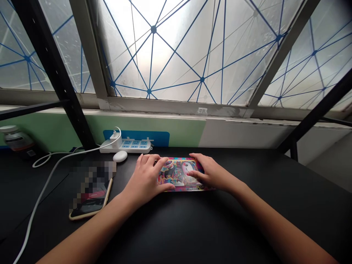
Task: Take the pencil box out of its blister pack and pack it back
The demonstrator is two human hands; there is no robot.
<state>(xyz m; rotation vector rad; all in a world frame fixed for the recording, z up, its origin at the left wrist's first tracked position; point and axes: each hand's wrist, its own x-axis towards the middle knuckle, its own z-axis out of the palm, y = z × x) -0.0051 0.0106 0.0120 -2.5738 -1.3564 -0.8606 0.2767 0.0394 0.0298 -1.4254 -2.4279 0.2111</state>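
Black desk (178,227) stood below the window (176,55), w/ a white power strip (137,146) at the wall side and a phone (92,201) on your L. On the desk, directly btwn your two hands, lay a flat colourful pack (177,175). Its long axis ran L–R, approx. parallel to the window, so each hand had one short end. Your L hand (148,178) covered the L end, thumb at the near edge, fingers twd the far edge; your R hand (213,171) was at the R end, thumb on top. Neither was clearly nearer. Both touched it, but whether they gripped or only rested, I couldn't tell.
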